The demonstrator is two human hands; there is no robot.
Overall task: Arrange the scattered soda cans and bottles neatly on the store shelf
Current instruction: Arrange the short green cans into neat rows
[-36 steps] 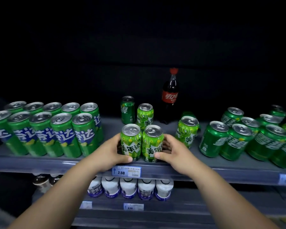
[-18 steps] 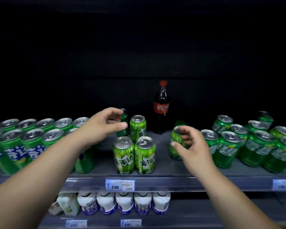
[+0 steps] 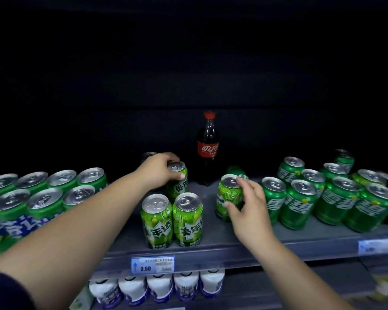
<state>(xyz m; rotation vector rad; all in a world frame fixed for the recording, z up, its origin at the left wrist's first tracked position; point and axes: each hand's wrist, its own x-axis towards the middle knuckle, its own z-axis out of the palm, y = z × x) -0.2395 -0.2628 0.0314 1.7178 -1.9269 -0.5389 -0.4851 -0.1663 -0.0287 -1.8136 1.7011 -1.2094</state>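
Two light-green cans (image 3: pixel 173 220) stand side by side at the front of the grey shelf (image 3: pixel 233 249). My left hand (image 3: pixel 158 172) grips the top of a third light-green can (image 3: pixel 177 182) behind them. A dark can (image 3: pixel 147 155) shows just past that hand. My right hand (image 3: pixel 246 204) grips a fourth light-green can (image 3: pixel 227 195) to the right, thumb on its side and fingers at its rim. Behind it lies a green object (image 3: pixel 235 170), partly hidden. A cola bottle (image 3: pixel 207 148) with a red cap stands at the back.
Rows of dark-green cans (image 3: pixel 45 193) fill the shelf's left. A loose cluster of dark-green cans (image 3: pixel 323 193) fills the right. A price tag (image 3: pixel 152 265) reading 2.50 hangs on the shelf edge. White bottles (image 3: pixel 159 287) line the lower shelf.
My left hand moved right from the dark back can and closed on the light-green can behind the front pair. My right hand closed further round the right light-green can.
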